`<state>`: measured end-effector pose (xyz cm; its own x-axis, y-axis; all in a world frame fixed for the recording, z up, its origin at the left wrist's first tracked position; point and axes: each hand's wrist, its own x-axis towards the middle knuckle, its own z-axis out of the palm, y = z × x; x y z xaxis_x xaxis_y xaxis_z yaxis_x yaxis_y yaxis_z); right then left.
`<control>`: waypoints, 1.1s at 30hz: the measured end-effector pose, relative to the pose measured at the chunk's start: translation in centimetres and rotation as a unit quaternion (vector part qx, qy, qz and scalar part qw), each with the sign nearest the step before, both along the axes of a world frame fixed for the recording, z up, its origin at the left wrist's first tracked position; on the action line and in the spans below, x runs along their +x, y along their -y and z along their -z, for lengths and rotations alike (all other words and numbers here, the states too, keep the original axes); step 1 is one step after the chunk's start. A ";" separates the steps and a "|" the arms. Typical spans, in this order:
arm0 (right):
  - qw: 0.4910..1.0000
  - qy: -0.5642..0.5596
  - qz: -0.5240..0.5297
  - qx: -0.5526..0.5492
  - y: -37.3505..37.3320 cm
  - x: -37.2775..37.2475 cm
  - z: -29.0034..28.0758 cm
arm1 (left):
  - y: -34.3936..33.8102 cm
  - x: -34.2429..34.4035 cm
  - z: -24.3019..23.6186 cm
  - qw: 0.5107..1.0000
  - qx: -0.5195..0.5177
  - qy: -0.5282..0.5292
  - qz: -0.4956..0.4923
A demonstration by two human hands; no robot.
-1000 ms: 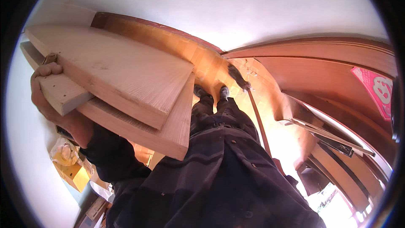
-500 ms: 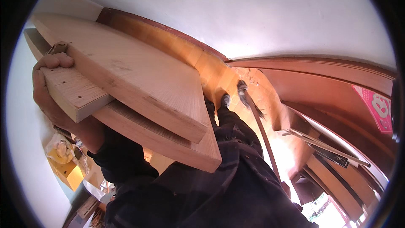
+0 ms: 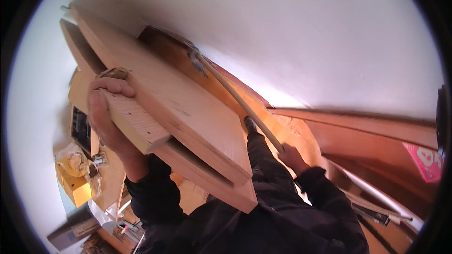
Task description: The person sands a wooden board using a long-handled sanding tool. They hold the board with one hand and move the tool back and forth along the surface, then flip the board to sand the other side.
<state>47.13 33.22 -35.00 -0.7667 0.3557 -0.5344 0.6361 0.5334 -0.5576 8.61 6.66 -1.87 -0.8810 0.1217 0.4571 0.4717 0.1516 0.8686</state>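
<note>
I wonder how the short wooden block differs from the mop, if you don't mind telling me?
The short wooden block is stubby and angular, while the mop has a long, slender handle. The block's face shows dark spots, whereas the mop ends in grey strands. The left hand grips the block; the right hand grips the mop. The block and the mop's handle are both wood-coloured.

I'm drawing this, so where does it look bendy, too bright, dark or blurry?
Head view: the wide lens curves the edges of the wooden boards, and the corners are black; head view: the white wall glares low down, with soft shadow at upper left; head view: the mop strands look a bit blurry.
</note>
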 end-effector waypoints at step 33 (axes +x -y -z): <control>0.988 0.044 -0.110 -0.100 -3.5 -18.1 15.8 | -0.6 -0.5 -0.4 0.999 -0.029 -0.017 -0.040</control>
